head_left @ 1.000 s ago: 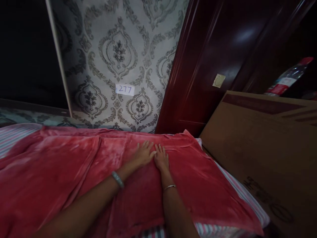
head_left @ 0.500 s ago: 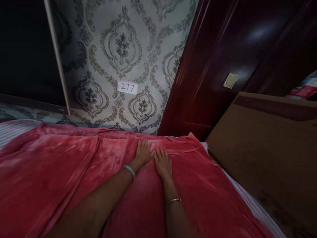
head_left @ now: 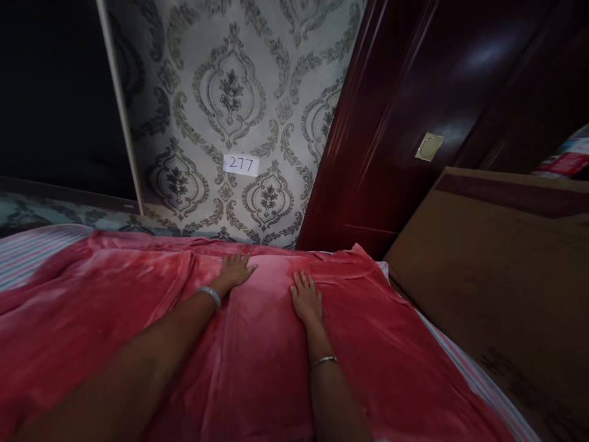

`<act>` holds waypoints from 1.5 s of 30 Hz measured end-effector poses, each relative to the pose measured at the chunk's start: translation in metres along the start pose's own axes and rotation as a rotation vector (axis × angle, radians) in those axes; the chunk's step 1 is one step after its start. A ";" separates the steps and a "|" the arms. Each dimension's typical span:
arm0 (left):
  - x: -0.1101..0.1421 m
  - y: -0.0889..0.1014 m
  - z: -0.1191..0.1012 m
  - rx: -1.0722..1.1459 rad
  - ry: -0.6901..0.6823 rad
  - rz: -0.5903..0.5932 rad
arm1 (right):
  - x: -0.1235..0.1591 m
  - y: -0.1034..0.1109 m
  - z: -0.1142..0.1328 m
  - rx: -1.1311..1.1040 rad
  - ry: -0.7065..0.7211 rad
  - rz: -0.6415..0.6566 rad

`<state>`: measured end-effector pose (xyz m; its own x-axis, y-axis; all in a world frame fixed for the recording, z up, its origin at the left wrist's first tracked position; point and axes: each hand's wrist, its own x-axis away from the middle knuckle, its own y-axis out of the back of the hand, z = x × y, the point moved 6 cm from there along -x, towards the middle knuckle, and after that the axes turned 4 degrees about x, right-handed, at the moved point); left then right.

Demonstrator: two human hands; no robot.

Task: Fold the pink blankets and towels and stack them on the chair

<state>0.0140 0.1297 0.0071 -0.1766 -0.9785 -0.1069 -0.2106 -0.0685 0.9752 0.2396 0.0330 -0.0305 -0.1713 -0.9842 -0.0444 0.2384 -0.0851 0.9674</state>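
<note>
A red plush blanket (head_left: 115, 307) lies spread over a bed with a striped sheet (head_left: 32, 252). My left hand (head_left: 234, 270) rests flat on the blanket near its far edge, fingers stretched out, a pale bangle on the wrist. My right hand (head_left: 306, 298) lies flat on the blanket a short way to the right, fingers apart, a thin bracelet on the wrist. Neither hand holds anything.
A patterned wallpaper wall (head_left: 230, 98) with a label reading 277 (head_left: 240, 164) stands behind the bed. A dark red wooden door (head_left: 414, 92) is at the right. A large brown cardboard sheet (head_left: 497, 264) leans beside the bed. A dark opening (head_left: 50, 92) is at the left.
My left hand has slid to the left along the blanket's far edge, away from my right hand. The two hands were touching before and are apart now.
</note>
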 end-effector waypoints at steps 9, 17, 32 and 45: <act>0.095 0.019 -0.061 0.012 -0.234 -0.022 | 0.008 0.010 0.002 -0.031 -0.001 -0.025; 0.178 -0.003 -0.095 0.107 -0.370 0.157 | 0.045 0.047 -0.011 -0.112 0.036 -0.146; 0.231 -0.048 -0.171 0.166 -0.523 0.104 | 0.168 0.009 -0.053 -0.024 0.015 -0.161; 0.230 -0.046 -0.117 0.147 -0.495 0.161 | 0.169 0.009 -0.055 -0.024 0.022 -0.157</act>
<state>0.0955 -0.1147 -0.0396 -0.6425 -0.7630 -0.0715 -0.2695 0.1375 0.9531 0.2649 -0.1420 -0.0432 -0.1876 -0.9615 -0.2006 0.2327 -0.2419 0.9420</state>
